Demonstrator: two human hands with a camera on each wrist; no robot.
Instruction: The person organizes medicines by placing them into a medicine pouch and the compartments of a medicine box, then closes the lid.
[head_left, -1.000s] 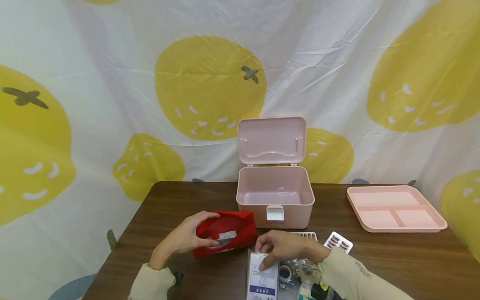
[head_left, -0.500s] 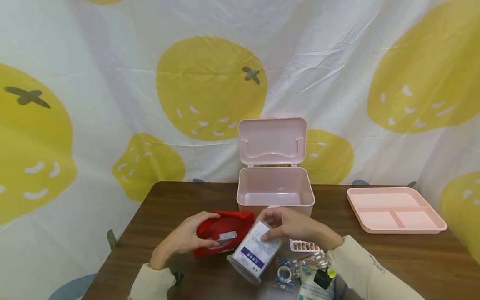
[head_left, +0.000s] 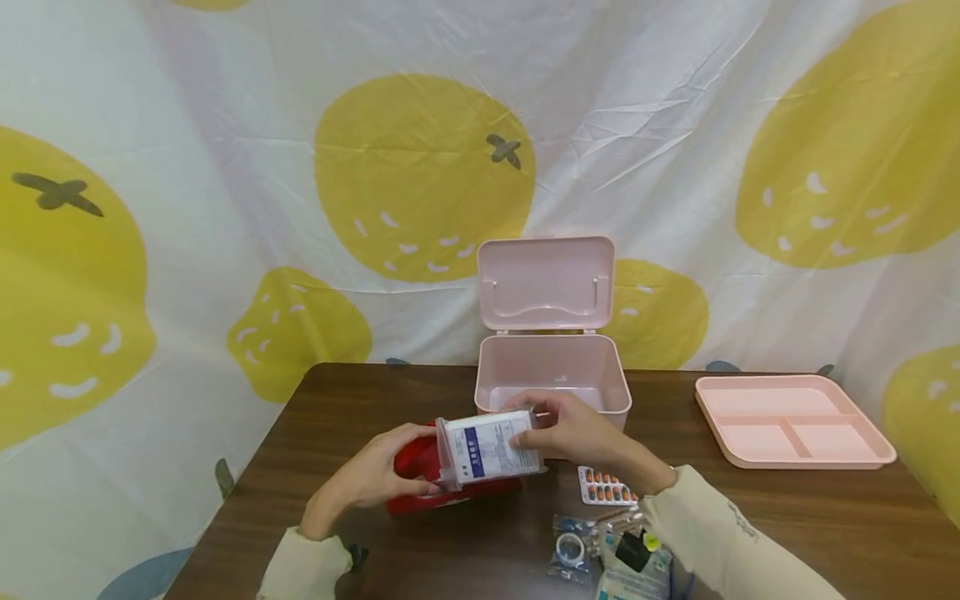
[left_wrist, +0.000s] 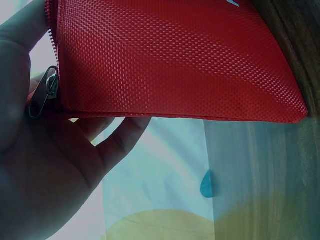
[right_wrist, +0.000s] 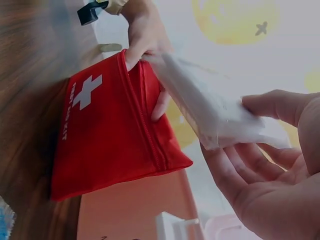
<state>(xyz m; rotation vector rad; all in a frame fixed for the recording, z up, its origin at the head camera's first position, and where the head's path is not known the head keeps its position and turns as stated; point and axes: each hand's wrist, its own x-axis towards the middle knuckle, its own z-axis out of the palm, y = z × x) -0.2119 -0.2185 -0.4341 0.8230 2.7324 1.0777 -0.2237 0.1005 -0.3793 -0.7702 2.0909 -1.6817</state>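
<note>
My left hand [head_left: 363, 472] grips a red first aid kit pouch [right_wrist: 107, 145] by the left end of its unzipped mouth, thumb at the near edge and fingers at the far one. The zip pull [left_wrist: 47, 92] shows beside the palm in the left wrist view. Between thumb and fingers, my right hand [head_left: 581, 433] holds a white packet [head_left: 491, 448] in clear plastic wrap, printed with a dark blue band. That packet lies tilted over the pouch mouth, its left end at the opening near my left hand. It hides much of the pouch's inside in the head view.
Behind the hands stands a pink box [head_left: 495, 362] with its lid [head_left: 546, 279] raised. A pink divided tray [head_left: 780, 396] lies at right. Below my right forearm are a capsule blister pack [head_left: 604, 490], a bagged white tape roll [head_left: 570, 550] and other packaged supplies [head_left: 633, 575].
My right hand has lifted the white packet off the table, turned it, and brought it left over the pouch mouth. My left hand keeps its grip on the pouch in place.
</note>
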